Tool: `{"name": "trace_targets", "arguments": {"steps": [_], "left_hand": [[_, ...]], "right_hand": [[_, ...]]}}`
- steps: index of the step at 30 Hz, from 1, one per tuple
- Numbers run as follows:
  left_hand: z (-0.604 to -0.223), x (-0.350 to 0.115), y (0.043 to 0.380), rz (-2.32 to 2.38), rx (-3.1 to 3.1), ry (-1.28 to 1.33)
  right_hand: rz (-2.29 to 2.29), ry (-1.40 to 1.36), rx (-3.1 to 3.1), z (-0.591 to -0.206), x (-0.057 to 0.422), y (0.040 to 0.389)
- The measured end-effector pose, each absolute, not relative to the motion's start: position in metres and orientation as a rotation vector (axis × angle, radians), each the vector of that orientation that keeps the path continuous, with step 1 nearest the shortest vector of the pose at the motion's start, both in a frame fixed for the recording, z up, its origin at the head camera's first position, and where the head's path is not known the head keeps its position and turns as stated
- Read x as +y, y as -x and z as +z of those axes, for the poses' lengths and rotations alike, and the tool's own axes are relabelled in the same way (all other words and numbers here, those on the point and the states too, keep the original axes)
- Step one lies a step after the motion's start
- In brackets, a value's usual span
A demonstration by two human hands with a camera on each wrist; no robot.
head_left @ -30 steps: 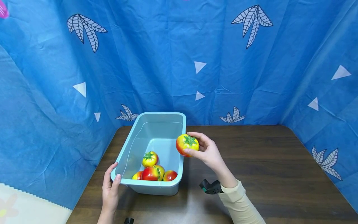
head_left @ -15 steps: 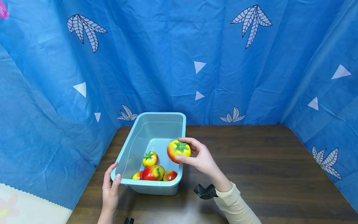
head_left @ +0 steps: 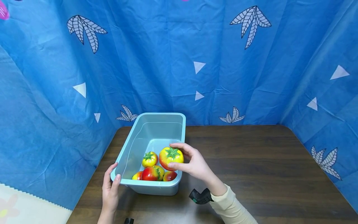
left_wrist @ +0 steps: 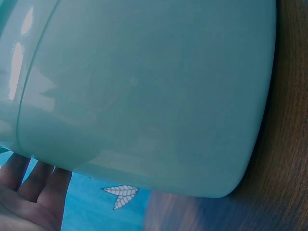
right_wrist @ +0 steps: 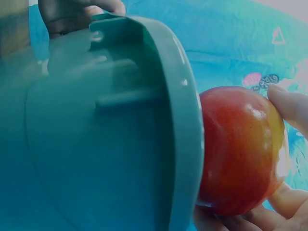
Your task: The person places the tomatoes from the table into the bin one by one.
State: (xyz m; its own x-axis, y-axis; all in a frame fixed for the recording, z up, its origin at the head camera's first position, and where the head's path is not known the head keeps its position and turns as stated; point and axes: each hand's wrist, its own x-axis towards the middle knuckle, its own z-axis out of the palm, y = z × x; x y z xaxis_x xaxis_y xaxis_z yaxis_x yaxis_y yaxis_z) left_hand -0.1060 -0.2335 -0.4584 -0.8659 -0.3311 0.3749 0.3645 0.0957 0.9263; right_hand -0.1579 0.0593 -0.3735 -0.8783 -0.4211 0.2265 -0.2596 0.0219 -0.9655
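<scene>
A light blue-green plastic bin (head_left: 126, 146) stands on the wooden table. My left hand (head_left: 110, 189) grips its near left corner, thumb on the rim; the left wrist view shows the fingers (left_wrist: 54, 192) against the bin's outer wall. Over the bin's right side, my right hand (head_left: 193, 161) holds a red-and-yellow tomato (head_left: 171, 158) with a green star-shaped calyx, between thumb and fingers. In the right wrist view this tomato (right_wrist: 240, 149) shows above the rim, partly hidden by it. Several similar tomatoes (head_left: 150, 173) lie in the near end of the bin.
The dark wooden table (head_left: 251, 168) extends to the right of the bin. A blue curtain (head_left: 179, 62) with white leaves and triangles hangs behind and at both sides. A black wrist device (head_left: 201, 196) sits on the right forearm, close to the bin.
My right hand has carried the tomato left and toward me, from the bin's right rim to above the tomatoes inside. My left hand and the bin have stayed put.
</scene>
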Motion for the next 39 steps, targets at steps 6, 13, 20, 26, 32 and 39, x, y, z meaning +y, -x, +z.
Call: {"name": "trace_targets", "arguments": {"steps": [6,13,20,26,32,39], "left_hand": [[-0.458,-0.234,0.106,-1.821,-1.892,0.014],[-0.459,-0.234,0.106,-1.813,-1.906,0.006],[-0.460,-0.235,0.106,-1.821,-1.882,0.040],[-0.460,-0.235,0.107,-1.816,-1.886,0.032],[-0.459,-0.236,0.107,-1.808,-1.908,0.021],[-0.455,-0.237,0.106,-1.811,-1.953,-0.056]], "right_hand": [[-1.960,0.789,2.168,-0.376,0.054,0.156],[-1.950,0.900,2.110,-0.379,0.051,0.156],[-1.937,0.854,2.102,-0.381,0.053,0.157],[-1.933,0.868,2.118,-0.381,0.057,0.158],[-1.906,0.839,2.135,-0.380,0.061,0.158],[-1.872,0.829,2.177,-0.378,0.068,0.158]]}}
